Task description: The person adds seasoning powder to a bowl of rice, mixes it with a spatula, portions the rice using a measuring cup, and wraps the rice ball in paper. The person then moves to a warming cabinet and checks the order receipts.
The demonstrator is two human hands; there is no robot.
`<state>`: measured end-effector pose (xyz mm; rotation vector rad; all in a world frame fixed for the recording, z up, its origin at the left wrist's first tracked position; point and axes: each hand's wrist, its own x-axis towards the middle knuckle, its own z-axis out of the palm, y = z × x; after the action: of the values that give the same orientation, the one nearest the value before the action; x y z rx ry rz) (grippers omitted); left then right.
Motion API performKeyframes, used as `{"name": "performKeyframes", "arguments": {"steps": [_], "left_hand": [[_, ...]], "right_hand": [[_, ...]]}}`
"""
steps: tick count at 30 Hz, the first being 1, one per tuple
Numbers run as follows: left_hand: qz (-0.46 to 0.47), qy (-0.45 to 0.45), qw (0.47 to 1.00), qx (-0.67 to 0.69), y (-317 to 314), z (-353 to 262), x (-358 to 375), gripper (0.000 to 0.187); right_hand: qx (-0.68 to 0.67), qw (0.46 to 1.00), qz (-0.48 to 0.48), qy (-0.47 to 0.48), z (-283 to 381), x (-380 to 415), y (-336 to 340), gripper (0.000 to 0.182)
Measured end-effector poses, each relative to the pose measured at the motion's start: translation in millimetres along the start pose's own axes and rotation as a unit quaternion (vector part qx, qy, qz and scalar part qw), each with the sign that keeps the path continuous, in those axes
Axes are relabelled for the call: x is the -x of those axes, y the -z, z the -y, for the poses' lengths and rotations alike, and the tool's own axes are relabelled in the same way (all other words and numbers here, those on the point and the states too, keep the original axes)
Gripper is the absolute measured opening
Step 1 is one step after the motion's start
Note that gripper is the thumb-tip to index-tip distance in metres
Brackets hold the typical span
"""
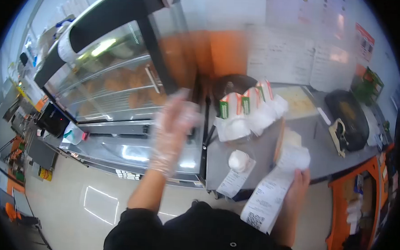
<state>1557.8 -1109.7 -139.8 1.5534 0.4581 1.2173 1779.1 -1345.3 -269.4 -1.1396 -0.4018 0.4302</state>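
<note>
My left hand [174,126], in a clear plastic glove, is raised before the glass display case [117,68]; motion smears its fingers. My right hand [298,188] is closed on a long printed receipt [268,197] with a QR code at its lower end. A crumpled white paper packet [294,158] sits just above these fingers, with a tan edge beside it. To its left, a small white wrapped bundle [238,160] lies on the counter with another receipt [234,183] under it. Several white packets with green and orange print [243,111] stand in a row behind.
Browned food sits on racks inside the case. A cutting board [294,102] and a dark tray [347,116] lie on the grey counter [220,164]. An orange shelf unit [353,194] stands at right. Papers hang on the wall.
</note>
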Motion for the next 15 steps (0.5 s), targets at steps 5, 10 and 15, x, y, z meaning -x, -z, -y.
{"name": "performKeyframes", "arguments": {"steps": [5,10,15], "left_hand": [[-0.111,0.066,0.99,-0.061,69,27,2,0.047],[0.036,0.136,0.987,0.072,95,39,18,0.058],[0.167,0.121,0.974,0.097,72,-61,-22,0.074]], "right_hand": [[0.006,0.998,0.054,0.018,-4,1,-52,0.043],[-0.04,0.968,0.232,0.089,-10,-18,-114,0.071],[0.09,0.903,0.395,0.142,21,-25,-223,0.082]]}}
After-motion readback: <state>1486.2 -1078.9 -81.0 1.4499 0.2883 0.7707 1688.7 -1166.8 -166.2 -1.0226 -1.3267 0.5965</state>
